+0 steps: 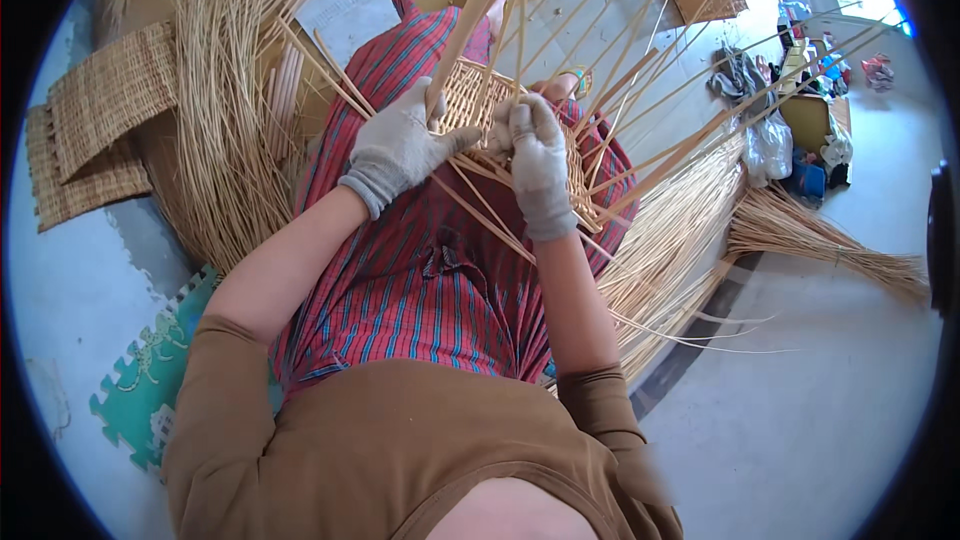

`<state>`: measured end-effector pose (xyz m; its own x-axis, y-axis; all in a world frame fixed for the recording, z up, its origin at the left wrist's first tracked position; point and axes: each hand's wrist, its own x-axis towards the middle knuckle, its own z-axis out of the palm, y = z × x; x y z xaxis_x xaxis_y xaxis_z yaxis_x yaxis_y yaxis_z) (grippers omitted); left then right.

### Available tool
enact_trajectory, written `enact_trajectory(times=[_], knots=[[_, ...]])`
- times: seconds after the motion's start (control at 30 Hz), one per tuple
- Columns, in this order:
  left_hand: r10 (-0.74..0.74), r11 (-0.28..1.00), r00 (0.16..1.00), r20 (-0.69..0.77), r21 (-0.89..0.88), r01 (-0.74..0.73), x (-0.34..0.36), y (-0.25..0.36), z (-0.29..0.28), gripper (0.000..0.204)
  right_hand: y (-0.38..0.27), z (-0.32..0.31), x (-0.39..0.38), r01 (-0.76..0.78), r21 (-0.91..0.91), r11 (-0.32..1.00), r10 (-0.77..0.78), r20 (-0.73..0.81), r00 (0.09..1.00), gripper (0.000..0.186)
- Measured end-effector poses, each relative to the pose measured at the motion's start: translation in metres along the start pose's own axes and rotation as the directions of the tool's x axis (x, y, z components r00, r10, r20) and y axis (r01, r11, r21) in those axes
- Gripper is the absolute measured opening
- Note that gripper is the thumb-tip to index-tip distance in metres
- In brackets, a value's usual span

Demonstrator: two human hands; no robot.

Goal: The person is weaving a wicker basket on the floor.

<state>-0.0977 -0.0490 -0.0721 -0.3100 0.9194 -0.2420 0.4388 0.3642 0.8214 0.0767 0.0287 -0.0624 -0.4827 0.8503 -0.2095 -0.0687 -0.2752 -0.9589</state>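
Resting on the striped lap, the half-woven basket point(470, 100) is being worked: the left hand point(400, 145) is pinching a flat cane strip point(470, 15), the right hand point(535, 160) is clenching the weave. Keeping the strip taut would tighten rows; loose canes point(225, 120) are lying beyond.

Both hands point(470, 145) gloved (grey), fingers curled, nearly touching, forearms bare.
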Motion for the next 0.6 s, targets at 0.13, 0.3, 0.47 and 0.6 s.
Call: enact_trajectory(times=[0.13, 0.3, 0.47, 0.6], knots=[[0.000, 1.000, 1.000, 0.030, -0.016, 0.001, 0.002, 0.006, -0.007, 0.065, -0.002, 0.007, 0.014, 0.019, 0.227, 0.974, 0.016, -0.152, 0.988, 0.023], [0.082, 0.996, 0.996, -0.022, -0.036, -0.083, 0.004, -0.002, 0.000, 0.062, 0.004, 0.018, 0.029, 0.064, 0.110, 0.992, -0.030, -0.284, 0.958, 0.022], [0.081, 0.995, 0.997, 0.019, -0.061, -0.080, 0.006, -0.013, 0.001, 0.057, 0.006, 0.018, 0.037, -0.045, -0.128, 0.991, 0.027, -0.138, 0.990, 0.026], [0.549, 0.836, 0.795, -0.260, 0.181, -0.518, -0.008, -0.035, 0.001, 0.070, -0.029, 0.005, 0.036, -0.014, -0.321, 0.947, 0.003, -0.036, 0.999, 0.016]])
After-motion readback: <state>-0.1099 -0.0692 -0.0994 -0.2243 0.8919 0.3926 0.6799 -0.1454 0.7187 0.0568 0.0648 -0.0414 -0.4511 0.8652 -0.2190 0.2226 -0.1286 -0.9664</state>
